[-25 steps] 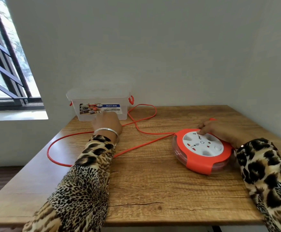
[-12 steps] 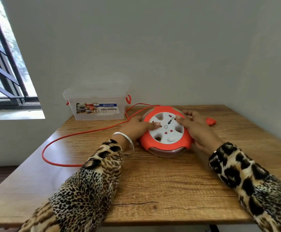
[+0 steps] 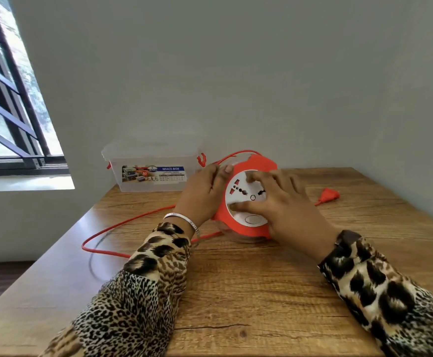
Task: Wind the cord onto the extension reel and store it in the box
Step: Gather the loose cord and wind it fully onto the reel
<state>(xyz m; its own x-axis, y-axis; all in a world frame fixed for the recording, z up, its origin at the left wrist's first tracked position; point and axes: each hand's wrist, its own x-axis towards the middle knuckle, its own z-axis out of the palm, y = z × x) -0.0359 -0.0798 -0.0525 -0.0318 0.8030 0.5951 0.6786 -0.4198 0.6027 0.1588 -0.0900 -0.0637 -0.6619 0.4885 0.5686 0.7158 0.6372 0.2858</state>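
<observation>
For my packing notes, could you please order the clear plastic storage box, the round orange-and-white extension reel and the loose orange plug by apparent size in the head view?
1. Clear plastic storage box
2. Round orange-and-white extension reel, partly hidden by hands and nearer the camera, so its place below the box is unsure
3. Loose orange plug

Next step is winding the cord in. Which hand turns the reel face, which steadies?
Right hand turns: its fingers already lie spread on the white face of the reel. Left hand steadies: it grips the orange rim on the side where the loose cord comes in.

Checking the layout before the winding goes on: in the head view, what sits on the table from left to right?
Loose cord loop → clear box → left hand → reel → right hand → plug.
</observation>
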